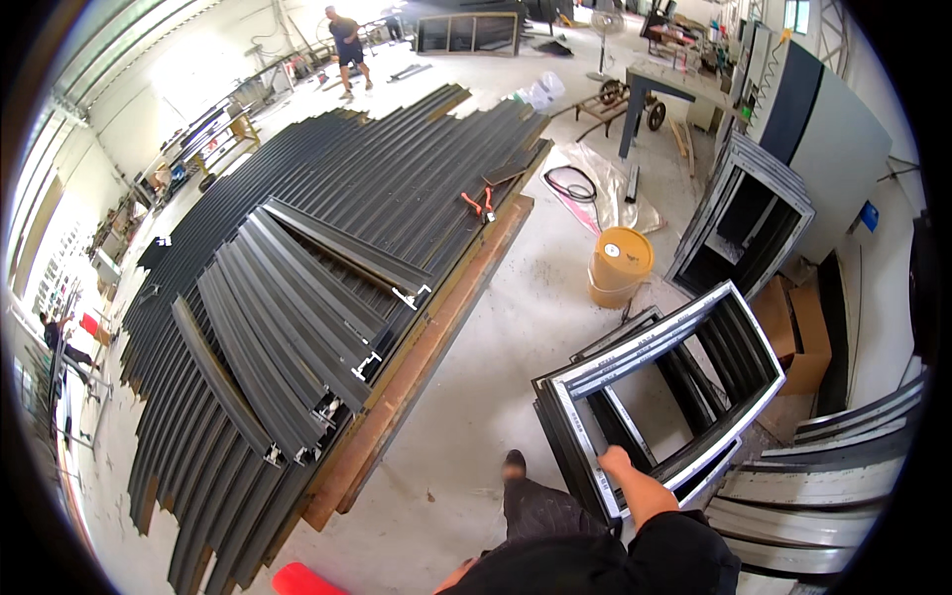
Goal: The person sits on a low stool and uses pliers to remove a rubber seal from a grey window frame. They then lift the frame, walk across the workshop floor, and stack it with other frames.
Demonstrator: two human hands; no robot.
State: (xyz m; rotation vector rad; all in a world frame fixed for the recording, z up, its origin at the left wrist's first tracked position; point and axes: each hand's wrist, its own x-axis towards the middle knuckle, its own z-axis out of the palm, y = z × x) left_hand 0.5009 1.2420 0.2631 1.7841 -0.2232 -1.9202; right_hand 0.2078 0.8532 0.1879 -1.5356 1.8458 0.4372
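Observation:
My right hand [615, 461] is closed around the near side of a rectangular metal frame [587, 446], dark with a silver-white face. This frame leans at a tilt against more dark frames stacked with it, and its middle is open. My right arm reaches down to it from a black sleeve. Of my left arm only a bit of skin shows at the lower edge, and the left hand is out of view. A red object [302, 580], cut off by the lower edge, lies to the left of my body.
Long dark metal profiles [288, 297] cover a low platform on the left, with orange-handled pliers [478, 206] on top. A yellow bucket [620, 266], more stacked frames [749, 198], a cardboard box [808, 337] and pale strips [793, 506] stand around the right side. Another person [345, 48] walks far off.

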